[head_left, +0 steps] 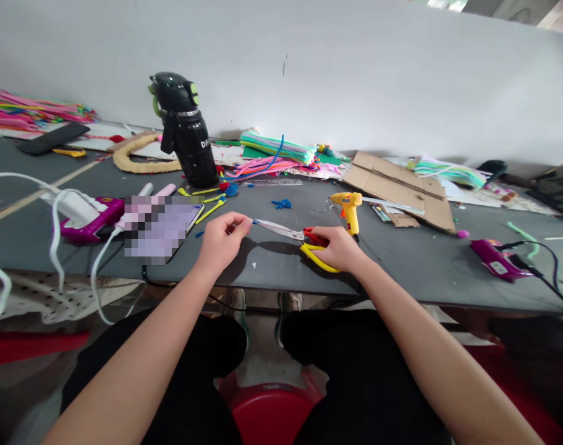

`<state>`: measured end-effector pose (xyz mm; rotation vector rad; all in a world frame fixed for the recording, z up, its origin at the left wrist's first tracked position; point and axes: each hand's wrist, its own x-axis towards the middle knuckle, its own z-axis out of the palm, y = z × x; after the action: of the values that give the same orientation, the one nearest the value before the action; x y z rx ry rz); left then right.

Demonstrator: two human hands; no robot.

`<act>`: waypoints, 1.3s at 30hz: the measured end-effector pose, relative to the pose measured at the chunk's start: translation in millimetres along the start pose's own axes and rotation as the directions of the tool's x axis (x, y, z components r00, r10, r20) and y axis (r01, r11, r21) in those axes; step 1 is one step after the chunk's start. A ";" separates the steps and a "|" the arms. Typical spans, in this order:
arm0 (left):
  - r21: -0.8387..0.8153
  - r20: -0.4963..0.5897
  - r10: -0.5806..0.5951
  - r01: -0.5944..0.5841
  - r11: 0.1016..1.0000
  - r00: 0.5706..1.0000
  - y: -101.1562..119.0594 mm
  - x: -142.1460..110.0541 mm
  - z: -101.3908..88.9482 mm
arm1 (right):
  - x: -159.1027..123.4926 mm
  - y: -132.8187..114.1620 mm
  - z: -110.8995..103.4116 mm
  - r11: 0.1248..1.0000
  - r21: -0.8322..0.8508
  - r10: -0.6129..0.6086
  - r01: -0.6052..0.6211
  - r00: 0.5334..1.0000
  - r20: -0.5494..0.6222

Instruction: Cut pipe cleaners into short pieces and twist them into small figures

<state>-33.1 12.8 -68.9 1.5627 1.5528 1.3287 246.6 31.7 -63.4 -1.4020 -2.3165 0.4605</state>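
Note:
My right hand (339,248) is closed round the red and yellow handles of a pair of scissors (281,230), whose blades point left. My left hand (223,241) pinches a short blue pipe cleaner (255,221); most of it is hidden by the fingers. The blade tips are right beside these fingertips, at the blue end. On the table behind the blades lies a small heap of cut blue pieces (282,203). Several yellow pieces with blue ends (211,209) lie beyond my left hand.
A black bottle (193,148) stands behind my left hand, near a phone (170,225). A yellow glue gun (350,210) is beyond my right hand, before flat cardboard (402,188). Pipe cleaner bundles (279,147) lie along the wall. Purple power strips (499,259) with cables sit at both sides.

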 end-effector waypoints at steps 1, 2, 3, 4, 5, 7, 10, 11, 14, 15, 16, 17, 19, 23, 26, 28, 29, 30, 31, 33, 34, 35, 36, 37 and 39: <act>-0.002 -0.001 0.001 -0.001 1.000 1.000 0.0 0.0 0.2 | 0.0 0.1 0.0 1.000 -0.001 0.002 -0.002 1.000 0.001; -0.004 -0.001 0.002 -0.002 1.000 1.000 -0.1 -0.1 0.3 | 0.0 0.2 0.0 1.000 -0.003 0.003 -0.003 1.000 0.003; -0.005 0.000 0.003 -0.003 1.000 1.000 -0.2 -0.1 0.3 | 0.0 0.3 -0.1 1.000 -0.005 0.004 -0.004 1.000 0.004; -0.005 0.001 0.004 -0.004 1.000 1.000 -0.1 -0.1 0.3 | 0.0 0.4 -0.3 1.000 -0.007 0.004 -0.004 1.000 0.006; -0.005 0.001 0.005 -0.005 1.000 1.000 0.0 -0.1 0.3 | 0.2 0.7 -0.4 1.000 -0.007 0.003 -0.003 1.000 0.006; -0.005 0.002 0.008 -0.008 1.000 1.000 0.4 -0.4 0.1 | 0.5 1.2 -0.5 1.000 -0.002 -0.002 0.002 1.000 0.005; -0.005 0.000 0.003 -0.003 1.000 1.000 1.4 -0.9 -0.2 | 1.0 1.9 -0.4 1.000 0.007 -0.005 0.005 1.000 0.003; -0.005 0.001 0.000 0.000 1.000 1.000 1.6 -1.1 -0.2 | 1.3 2.0 -0.3 1.000 0.008 -0.006 0.006 1.000 0.001; -0.009 0.002 -0.005 0.005 1.000 1.000 1.5 -1.2 -0.2 | 1.8 2.8 0.3 1.000 -0.001 -0.002 0.002 1.000 -0.003; -0.011 0.003 -0.005 0.005 1.000 1.000 1.2 -1.1 -0.2 | 1.8 3.1 0.5 1.000 -0.005 0.002 -0.002 1.000 -0.006; -0.013 0.003 -0.005 0.005 1.000 1.000 0.9 -1.0 -0.2 | 1.7 3.5 0.7 1.000 -0.005 0.008 -0.009 1.000 -0.011; -0.015 0.003 -0.005 0.005 1.000 1.000 0.4 -0.9 -0.2 | 1.4 3.7 0.8 1.000 -0.001 0.016 -0.016 1.000 -0.018; -0.014 -0.001 -0.006 0.006 1.000 1.000 -0.7 -0.6 -0.2 | 0.3 3.9 0.7 0.999 0.025 0.029 -0.028 0.999 -0.030; -0.008 -0.005 0.004 -0.004 1.000 1.000 -2.8 0.1 -0.2 | -1.4 2.6 -0.5 0.999 0.048 0.027 -0.026 1.000 -0.007; 0.000 -0.009 0.018 -0.018 1.000 1.000 -2.9 0.1 -0.2 | -1.0 1.5 -1.4 0.999 0.028 0.020 -0.020 1.000 0.013; 0.001 -0.013 0.027 -0.027 1.000 1.000 -2.4 -0.1 -0.1 | -0.2 1.3 -1.8 1.000 0.023 0.018 -0.019 1.000 0.020; 0.000 -0.012 0.029 -0.029 1.000 1.000 -2.1 -0.1 0.0 | 0.2 1.2 -1.9 1.000 0.021 0.017 -0.018 1.000 0.023; -0.002 -0.012 0.031 -0.031 1.000 0.999 -1.9 -0.2 0.1 | 0.6 1.3 -2.0 1.000 0.019 0.017 -0.017 1.000 0.027; -0.005 -0.011 0.033 -0.033 0.999 0.999 -1.8 -0.1 0.1 | 0.9 1.3 -2.2 1.000 0.016 0.016 -0.017 0.999 0.029; -0.007 -0.007 0.037 -0.037 0.999 0.999 -2.0 0.1 0.1 | 1.4 1.2 -2.4 1.000 0.012 0.017 -0.017 0.999 0.035; -0.007 -0.007 0.040 -0.040 0.999 0.999 -2.1 0.2 0.0 | 1.5 1.2 -2.4 1.000 0.013 0.016 -0.016 0.999 0.037; -0.006 -0.006 0.043 -0.043 0.999 0.999 -2.3 0.4 -0.1 | 1.6 1.3 -2.5 1.000 0.014 0.014 -0.015 0.999 0.039; -0.005 -0.005 0.046 -0.046 0.999 0.999 -2.4 0.5 -0.3 | 1.7 1.3 -2.4 1.000 0.015 0.013 -0.014 0.999 0.039; -0.003 -0.001 0.047 -0.047 0.999 0.999 -2.5 0.6 -0.4 | 1.8 1.5 -2.4 1.000 0.016 0.013 -0.013 0.999 0.038; -0.001 0.003 0.049 -0.049 0.999 0.999 -2.5 0.7 -0.6 | 2.0 2.0 -2.2 1.000 0.015 0.014 -0.014 0.999 0.036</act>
<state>-34.8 13.7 -70.8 1.6106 1.5216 1.3525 248.4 34.5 -62.1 -1.4145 -2.3278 0.5106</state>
